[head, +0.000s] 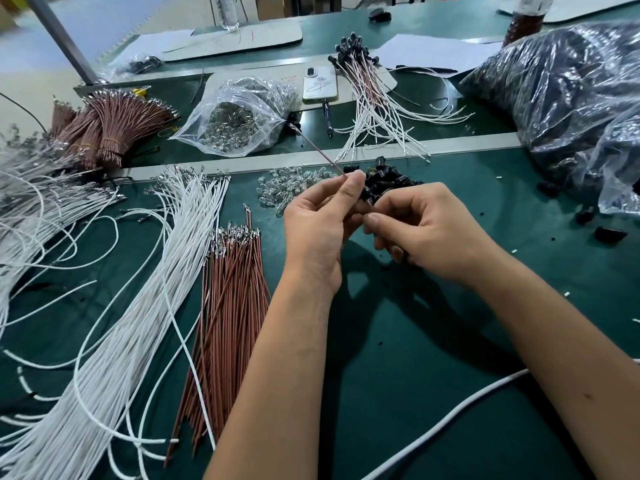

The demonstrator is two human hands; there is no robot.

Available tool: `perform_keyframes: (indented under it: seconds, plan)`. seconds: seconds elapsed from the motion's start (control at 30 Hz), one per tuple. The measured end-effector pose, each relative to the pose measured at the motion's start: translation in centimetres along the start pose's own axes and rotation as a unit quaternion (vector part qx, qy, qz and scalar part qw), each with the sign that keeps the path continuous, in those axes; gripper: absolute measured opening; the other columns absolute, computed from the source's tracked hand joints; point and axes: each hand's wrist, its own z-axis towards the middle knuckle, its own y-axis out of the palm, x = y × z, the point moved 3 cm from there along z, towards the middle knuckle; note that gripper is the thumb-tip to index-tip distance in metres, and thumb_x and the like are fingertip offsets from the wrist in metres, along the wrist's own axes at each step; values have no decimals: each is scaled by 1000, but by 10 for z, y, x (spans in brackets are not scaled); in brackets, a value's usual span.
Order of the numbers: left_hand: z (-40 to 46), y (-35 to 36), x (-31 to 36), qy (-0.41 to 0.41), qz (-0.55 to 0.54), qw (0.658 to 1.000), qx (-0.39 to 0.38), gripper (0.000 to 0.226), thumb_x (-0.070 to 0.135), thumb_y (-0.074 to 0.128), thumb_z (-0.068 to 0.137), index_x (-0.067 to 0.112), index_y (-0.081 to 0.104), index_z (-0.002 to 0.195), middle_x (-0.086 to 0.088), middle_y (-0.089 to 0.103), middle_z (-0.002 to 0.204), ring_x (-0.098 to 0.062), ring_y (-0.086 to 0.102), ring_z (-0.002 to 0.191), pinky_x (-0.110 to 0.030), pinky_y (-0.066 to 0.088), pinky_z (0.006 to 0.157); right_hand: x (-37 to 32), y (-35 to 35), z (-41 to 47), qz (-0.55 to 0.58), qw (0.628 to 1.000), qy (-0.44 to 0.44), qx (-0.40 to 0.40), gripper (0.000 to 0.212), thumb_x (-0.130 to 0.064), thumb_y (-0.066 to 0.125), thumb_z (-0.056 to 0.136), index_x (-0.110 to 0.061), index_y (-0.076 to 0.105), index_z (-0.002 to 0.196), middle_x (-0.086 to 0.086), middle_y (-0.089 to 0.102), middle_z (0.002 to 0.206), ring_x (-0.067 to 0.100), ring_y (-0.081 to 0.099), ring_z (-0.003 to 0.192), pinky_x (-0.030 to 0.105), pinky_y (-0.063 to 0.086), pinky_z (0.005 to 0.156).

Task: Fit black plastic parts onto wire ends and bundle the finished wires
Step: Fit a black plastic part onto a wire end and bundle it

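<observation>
My left hand (320, 223) pinches a thin brown wire (318, 150) between thumb and fingers; the wire slants up and away to the left. My right hand (419, 226) sits right beside it with curled fingers, holding a small black plastic part (365, 195) at the wire's end. Just behind both hands lies a pile of black plastic parts (388, 176). Loose brown wires (230, 306) and long white wires (145, 306) lie on the green mat to the left. Finished wires with black ends (370, 95) fan out at the back.
A bag of clear LEDs (239, 116) and loose LEDs (287, 188) lie behind the hands. Tied brown bundles (107, 129) sit far left. A large bag of black parts (568, 95) fills the right. A phone (320, 84), a pen (327, 117) and a white cable (450, 414) are also here.
</observation>
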Motion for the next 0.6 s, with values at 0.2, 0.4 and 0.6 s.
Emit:
perform_keyframes:
  seconds: [0.2, 0.4, 0.6]
  plan:
    - [3, -9, 6, 23, -42, 998, 29, 13, 11, 73, 89, 3, 70, 98, -3, 71, 78, -14, 67, 63, -18, 51, 56, -1, 2, -8, -34, 983, 35, -176, 26, -18, 71, 98, -6, 70, 75, 7, 67, 59, 13, 53, 41, 18, 41, 45]
    - [-1, 0, 3, 15, 10, 999, -28, 3, 6, 72, 90, 5, 70, 90, -4, 66, 68, -15, 63, 60, -25, 52, 55, 1, 1, -2, 37, 998, 46, -7, 27, -23, 69, 100, -4, 73, 82, 7, 67, 60, 16, 54, 42, 22, 36, 35]
    - [-1, -1, 2, -10, -30, 999, -21, 6, 3, 71, 89, 2, 71, 95, -4, 70, 78, -13, 65, 64, -17, 52, 59, 0, 2, -5, 24, 991, 78, -105, 28, -11, 61, 103, 2, 69, 79, 11, 68, 62, 16, 55, 40, 20, 36, 34]
